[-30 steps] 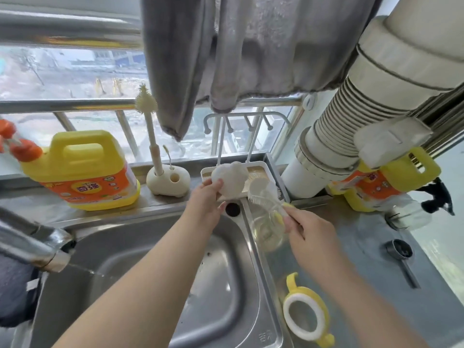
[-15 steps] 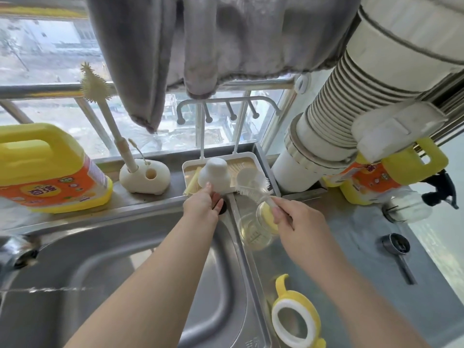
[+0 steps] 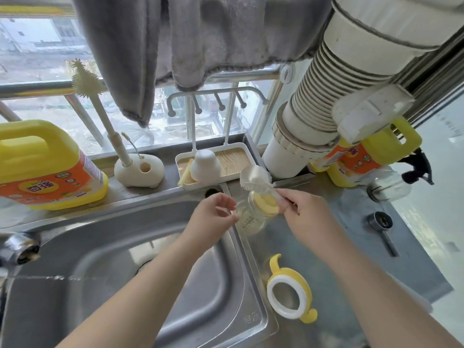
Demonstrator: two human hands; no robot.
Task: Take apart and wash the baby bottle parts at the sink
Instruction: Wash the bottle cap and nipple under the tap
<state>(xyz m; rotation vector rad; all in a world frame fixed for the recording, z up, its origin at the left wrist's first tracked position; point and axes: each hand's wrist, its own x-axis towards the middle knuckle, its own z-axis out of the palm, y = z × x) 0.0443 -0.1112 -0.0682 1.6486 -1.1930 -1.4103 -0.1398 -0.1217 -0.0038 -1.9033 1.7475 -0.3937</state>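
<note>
The right hand (image 3: 305, 212) pinches the handle of a white bottle brush (image 3: 256, 180) between thumb and fingers, and the brush runs up and to the left from that grip, bristle head uppermost and pointing toward the window. Just below the brush, and touching or very nearly touching the same fingers, lies the clear baby bottle (image 3: 252, 217), tipped on its side on the steel drainboard (image 3: 326, 247) at the sink's right rim. Its mouth end, showing yellow, faces up toward the brush, and its base points down toward the basin; whether the right hand also steadies it I cannot tell.

The left hand (image 3: 213, 217) is on the bottle's other side with fingers loosely spread, holding nothing, its fingertips just short of the glass. So the bottle sits between the two hands, its long axis slanting from upper right to lower left, and the left hand is the free one nearest its body. My guess is that hand closes round the bottle so the brush can turn and go in at the mouth.

Farther out, the yellow handle ring (image 3: 291, 292) lies apart on the drainboard, nearer the person. The white bottle cap (image 3: 206, 164) stands on the small drying tray (image 3: 238, 149) by the window.
</note>
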